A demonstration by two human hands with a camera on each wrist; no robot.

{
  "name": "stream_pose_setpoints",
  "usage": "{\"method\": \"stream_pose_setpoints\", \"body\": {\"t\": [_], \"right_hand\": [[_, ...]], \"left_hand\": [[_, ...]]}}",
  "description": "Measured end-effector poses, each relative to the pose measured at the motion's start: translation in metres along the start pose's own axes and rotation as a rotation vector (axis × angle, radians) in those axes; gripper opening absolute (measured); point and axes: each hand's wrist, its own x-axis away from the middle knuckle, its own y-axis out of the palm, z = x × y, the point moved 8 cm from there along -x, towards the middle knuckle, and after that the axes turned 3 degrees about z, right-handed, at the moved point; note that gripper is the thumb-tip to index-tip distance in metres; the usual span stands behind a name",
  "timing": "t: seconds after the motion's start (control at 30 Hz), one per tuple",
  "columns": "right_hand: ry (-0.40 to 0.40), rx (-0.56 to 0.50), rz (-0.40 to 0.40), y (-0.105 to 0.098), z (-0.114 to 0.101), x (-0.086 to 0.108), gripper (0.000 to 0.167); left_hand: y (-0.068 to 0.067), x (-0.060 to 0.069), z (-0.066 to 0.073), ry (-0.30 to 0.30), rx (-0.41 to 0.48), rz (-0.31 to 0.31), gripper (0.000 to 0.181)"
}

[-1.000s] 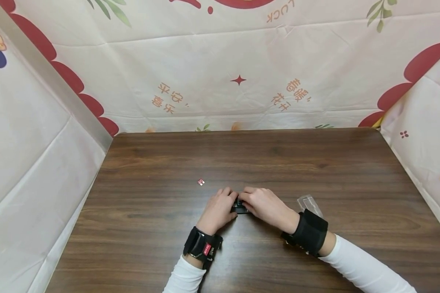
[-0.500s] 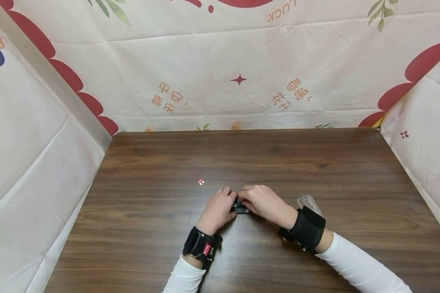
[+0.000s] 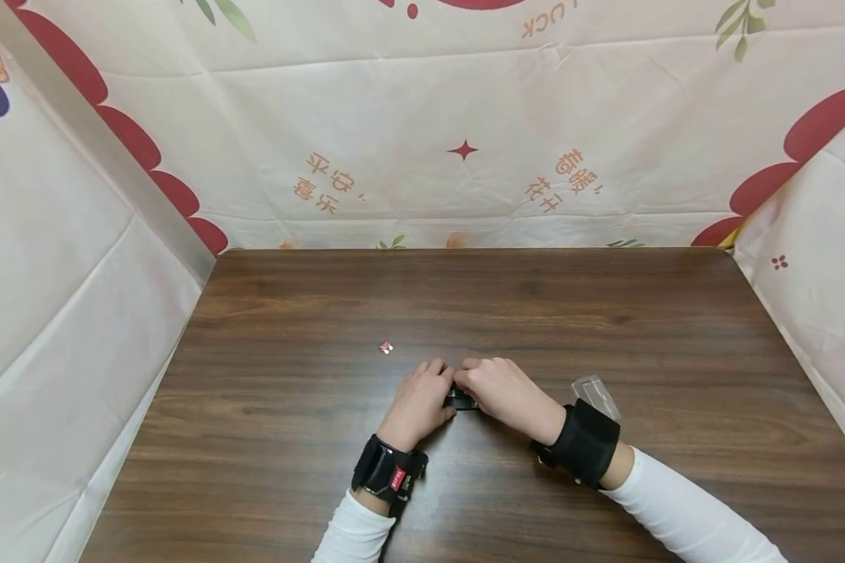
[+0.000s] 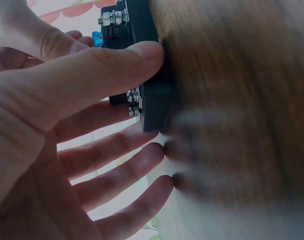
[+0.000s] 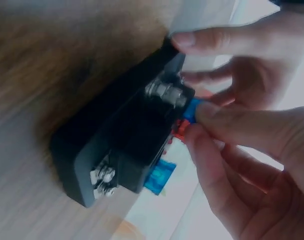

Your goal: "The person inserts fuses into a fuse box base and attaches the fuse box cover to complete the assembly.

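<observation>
A black block (image 3: 462, 403) with metal bolts lies on the wooden table between the hands. My left hand (image 3: 415, 402) grips its end, thumb on one long side and fingers around the other, as the left wrist view shows on the block (image 4: 150, 92). In the right wrist view, two blue pieces (image 5: 161, 176) (image 5: 193, 109) and a red piece (image 5: 181, 129) stand on the block's top. My right hand (image 3: 512, 396) pinches there with thumb and forefinger, touching the red piece and the nearer blue one; which is gripped I cannot tell.
A clear plastic case (image 3: 595, 396) lies beyond the right wrist. Small red pieces (image 3: 386, 346) rest on the table, farther back than the left hand. A patterned white cloth (image 3: 422, 117) hangs behind the table (image 3: 289, 313) and at both sides.
My right hand and forearm have shifted slightly left, toward the block. My left hand has stayed on the block. The head view has shifted a little.
</observation>
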Motion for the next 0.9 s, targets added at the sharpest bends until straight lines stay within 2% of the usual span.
{"method": "stream_pose_setpoints", "body": {"t": [0.17, 0.7, 0.9], "right_hand": [[-0.005, 0.011, 0.014, -0.0003, -0.0004, 0.0001, 0.021], [0.038, -0.061, 0.013, -0.0027, 0.0029, 0.0035, 0.017], [0.044, -0.072, 0.003, -0.0049, 0.0046, 0.0026, 0.019]], "left_hand": [[-0.0012, -0.0002, -0.0005, -0.003, 0.001, 0.002, 0.043], [-0.0047, -0.0004, -0.0005, 0.01, 0.006, 0.002, 0.042], [-0.0073, 0.0007, -0.0009, 0.012, 0.036, -0.002, 0.047]]}}
